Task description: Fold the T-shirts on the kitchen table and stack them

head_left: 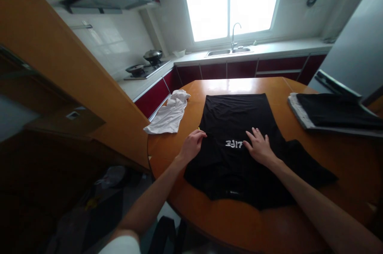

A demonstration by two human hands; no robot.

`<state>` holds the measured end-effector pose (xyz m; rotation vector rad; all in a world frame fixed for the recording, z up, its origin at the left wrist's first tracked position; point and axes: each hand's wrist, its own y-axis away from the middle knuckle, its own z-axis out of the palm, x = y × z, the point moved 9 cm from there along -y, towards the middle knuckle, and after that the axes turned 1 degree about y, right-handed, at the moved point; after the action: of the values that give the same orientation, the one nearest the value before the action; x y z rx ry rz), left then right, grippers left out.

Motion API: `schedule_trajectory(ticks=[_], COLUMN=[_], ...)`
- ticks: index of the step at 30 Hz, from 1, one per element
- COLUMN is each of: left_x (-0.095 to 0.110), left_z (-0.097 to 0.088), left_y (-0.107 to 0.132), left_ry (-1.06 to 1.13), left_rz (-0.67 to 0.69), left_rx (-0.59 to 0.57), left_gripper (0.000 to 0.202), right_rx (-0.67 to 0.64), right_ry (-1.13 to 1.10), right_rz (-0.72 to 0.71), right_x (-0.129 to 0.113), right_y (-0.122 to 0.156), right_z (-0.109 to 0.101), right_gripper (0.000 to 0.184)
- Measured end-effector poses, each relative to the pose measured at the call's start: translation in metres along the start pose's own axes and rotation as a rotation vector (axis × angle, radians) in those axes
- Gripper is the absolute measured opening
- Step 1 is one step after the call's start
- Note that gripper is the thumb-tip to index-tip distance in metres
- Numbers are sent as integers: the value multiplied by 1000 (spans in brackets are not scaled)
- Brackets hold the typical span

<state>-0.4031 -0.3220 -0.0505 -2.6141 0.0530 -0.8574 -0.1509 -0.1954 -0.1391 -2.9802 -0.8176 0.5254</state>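
Note:
A black T-shirt [236, 116] lies spread on the wooden table, its neckline toward me and one sleeve out to the right. White lettering [233, 143] on it reads upside down from here. My left hand [193, 142] is closed in a pinch at the shirt's left edge, with a small yellow spot showing at the fingertips. Flat on the cloth, just right of the lettering, rests my right hand [259, 148], fingers spread and holding nothing.
The round wooden table [215, 222] fills the middle. A crumpled white garment [170, 114] lies at its left edge, folded dark and grey clothes [335, 110] at the right. Beyond are a sink [220, 52], a stove [148, 69] with pans, and a wooden door frame [98, 70].

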Motion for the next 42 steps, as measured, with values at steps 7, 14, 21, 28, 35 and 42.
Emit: schedule_trajectory(ticks=[7, 14, 21, 28, 35, 42], left_x=[-20, -45, -36, -32, -30, -50], left_z=[28, 55, 47, 51, 42, -30], left_y=[-40, -65, -57, -55, -60, -58], left_ry=[-224, -80, 267, 322, 117, 44], left_rz=[63, 68, 172, 243, 301, 44], left_rx=[-263, -440, -330, -281, -169, 309], left_gripper=[28, 21, 16, 17, 18, 28], right_rx=[152, -148, -296, -105, -141, -24], right_ry=[-202, -228, -153, -170, -228, -290], right_rz=[-193, -743, -782, -866, -916, -834], right_x=[-29, -127, -147, -153, -151, -140], right_y=[8, 72, 87, 87, 88, 76], right_z=[-36, -43, -15, -42, -31, -41], right_gripper=[38, 30, 48, 40, 26, 28])
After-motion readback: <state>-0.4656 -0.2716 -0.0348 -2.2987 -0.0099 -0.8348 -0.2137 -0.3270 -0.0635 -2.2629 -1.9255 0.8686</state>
